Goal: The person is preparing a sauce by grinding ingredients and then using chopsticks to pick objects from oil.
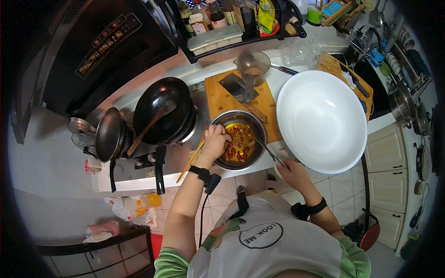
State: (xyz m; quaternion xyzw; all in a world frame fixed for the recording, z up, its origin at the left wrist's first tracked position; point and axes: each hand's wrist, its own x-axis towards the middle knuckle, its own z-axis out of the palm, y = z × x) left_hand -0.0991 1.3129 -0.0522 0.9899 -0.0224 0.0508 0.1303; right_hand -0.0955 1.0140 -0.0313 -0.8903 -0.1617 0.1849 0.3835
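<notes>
A stainless steel bowl [261,153] stands at the counter's front edge, partly on the wooden cutting board [215,93]. In it are yellow-gold liquid, dark red jujubes [239,157] and smaller reddish-brown pieces. My left hand [213,141] bends over the bowl's left rim, fingers curled inward; whether something is between them is hidden. Close beside that hand lies a pair of wooden chopsticks [191,160], slanting past the counter's edge. With my right hand [294,175] I hold a slim metal utensil [270,153], its far end over the bowl's right side; its exact kind is unclear.
A large white basin [321,121] stands at right. Behind the bowl are a cleaver [238,88] and a translucent measuring jug [255,67]. At left, a black wok [156,111] with a wooden-handled spatula [147,130] and a smaller pan [110,133] occupy the stove.
</notes>
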